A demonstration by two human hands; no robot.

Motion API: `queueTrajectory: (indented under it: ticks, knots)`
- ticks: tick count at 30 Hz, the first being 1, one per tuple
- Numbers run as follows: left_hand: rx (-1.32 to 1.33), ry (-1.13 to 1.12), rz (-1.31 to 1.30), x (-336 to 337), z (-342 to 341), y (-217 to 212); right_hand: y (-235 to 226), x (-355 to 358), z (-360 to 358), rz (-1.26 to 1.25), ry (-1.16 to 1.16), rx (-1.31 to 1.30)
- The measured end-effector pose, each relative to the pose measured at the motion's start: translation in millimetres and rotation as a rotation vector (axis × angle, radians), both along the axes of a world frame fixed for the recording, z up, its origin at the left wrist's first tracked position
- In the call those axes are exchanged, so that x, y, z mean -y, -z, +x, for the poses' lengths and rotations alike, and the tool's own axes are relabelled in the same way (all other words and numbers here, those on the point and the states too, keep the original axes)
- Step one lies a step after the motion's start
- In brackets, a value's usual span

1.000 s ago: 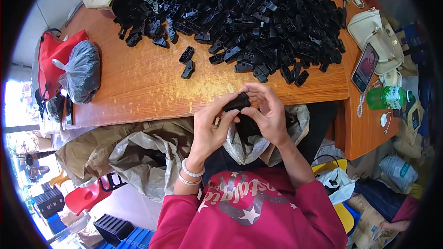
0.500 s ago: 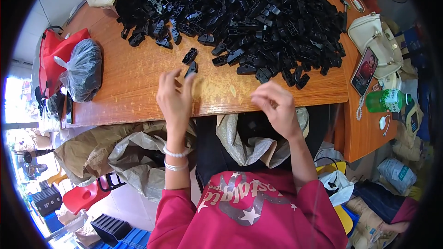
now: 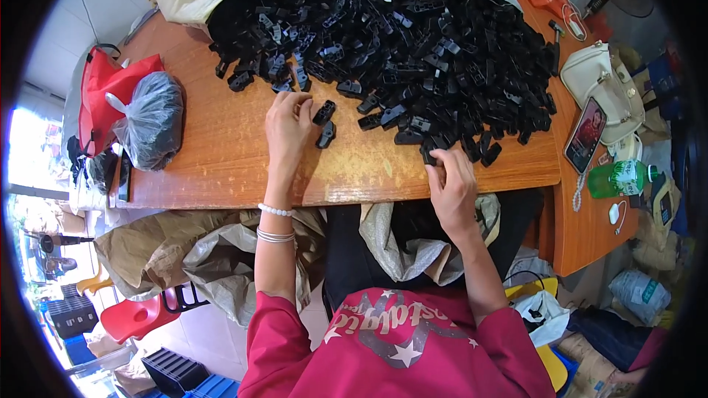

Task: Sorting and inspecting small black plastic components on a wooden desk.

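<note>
Near the frame's centre the left hand (image 3: 287,124) reaches with loosely spread, empty fingers for two stray black plastic clips (image 3: 324,122), while the right hand (image 3: 451,186) pinches one at the heap's (image 3: 413,44) lower edge; each grasp wants a single piece, cleanly separated.

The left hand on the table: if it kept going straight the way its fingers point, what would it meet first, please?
Most likely the small black plastic part just beyond the left hand; a second black part lies beside it. Further on is the big black heap.
</note>
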State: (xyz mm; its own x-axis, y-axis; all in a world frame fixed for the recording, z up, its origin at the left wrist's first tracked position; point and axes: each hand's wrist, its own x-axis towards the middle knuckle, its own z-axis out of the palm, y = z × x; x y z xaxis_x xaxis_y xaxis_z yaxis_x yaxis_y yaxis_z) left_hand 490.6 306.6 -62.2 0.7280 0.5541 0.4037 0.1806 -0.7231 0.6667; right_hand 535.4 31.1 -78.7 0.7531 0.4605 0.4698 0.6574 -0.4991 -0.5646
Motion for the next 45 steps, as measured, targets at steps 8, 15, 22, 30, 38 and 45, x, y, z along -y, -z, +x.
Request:
queueTrajectory:
  ticks: [8, 15, 22, 30, 38, 45]
  knots:
    - [0.152, -0.014, 0.216, -48, 40, 7, 1, -6, 9, 0.042, 0.093, 0.021]
    - [-0.027, -0.234, 0.330, -148, 83, 14, 6, -7, -1, 0.087, 0.041, 0.022]
    - [-0.280, -0.224, 0.052, -199, 97, 20, 16, 3, -7, 0.176, -0.170, 0.111]
    - [-0.114, 0.092, 0.146, -142, 87, 21, -3, -62, -29, 0.288, -0.528, 0.030]
    - [-0.102, 0.084, 0.224, -47, 55, 19, 5, -93, -34, 0.120, -0.727, 0.071]
    - [-0.045, 0.059, 0.075, -6, 23, 14, 8, -71, -28, 0.155, -0.673, 0.069]
